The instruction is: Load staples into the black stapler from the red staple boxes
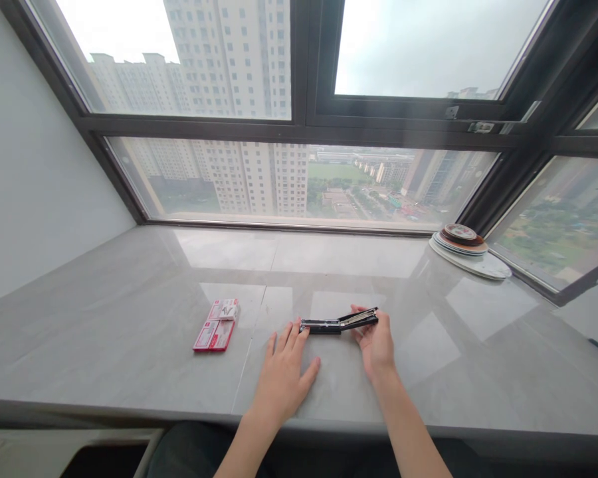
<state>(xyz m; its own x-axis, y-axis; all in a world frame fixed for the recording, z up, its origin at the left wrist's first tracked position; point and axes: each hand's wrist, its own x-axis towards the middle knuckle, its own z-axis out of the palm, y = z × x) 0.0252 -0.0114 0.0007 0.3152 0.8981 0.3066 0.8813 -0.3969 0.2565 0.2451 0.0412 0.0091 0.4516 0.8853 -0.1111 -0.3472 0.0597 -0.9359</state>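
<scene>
A black stapler (323, 326) lies on the grey sill, folded wide open, with its metal inside showing. My left hand (285, 372) rests with its fingers spread, the fingertips touching the stapler's left end. The raised right part of the stapler is held between the thumb and fingers of my right hand (377, 342); some of these fingers are hidden behind it. Left of my hands lie flat red and white boxes (212, 334) that look like staple packs. On top of them sits a small white box (229, 310) with a picture of staples.
A stack of round plates or discs (461, 242) stands in the far right corner by the window. The glossy tiled sill (144, 318) runs up to the dark window frame (299, 229). Its front edge is close to my forearms. A white wall (34, 166) bounds the left side.
</scene>
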